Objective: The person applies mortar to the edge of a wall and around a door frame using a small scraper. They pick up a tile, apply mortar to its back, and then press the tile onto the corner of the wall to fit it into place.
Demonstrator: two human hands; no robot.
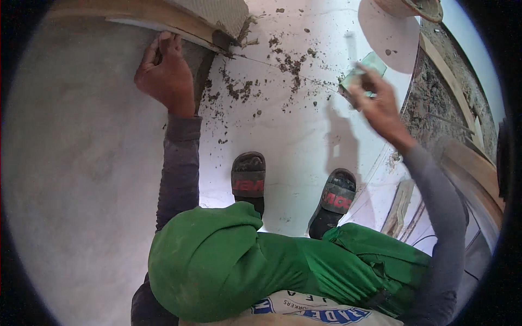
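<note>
At the upper left, my left hand (166,76) is closed at the edge of a thin pale strip (136,23) along the underside of a wooden board (98,11), its fingertips pinched there. The board borders a grey plastered surface (81,136). My right hand (380,103), blurred by motion, grips a pale green, translucent flat piece (374,64) over the white floor at the upper right; what exactly it is I cannot make out.
Dark debris (293,68) is scattered on the white floor (283,141). My sandalled feet (247,168) stand below. A bowl-like container (405,8) is at the top right. Dirty boards (446,81) and loose wooden offcuts (397,206) lie along the right, with a cable (424,237).
</note>
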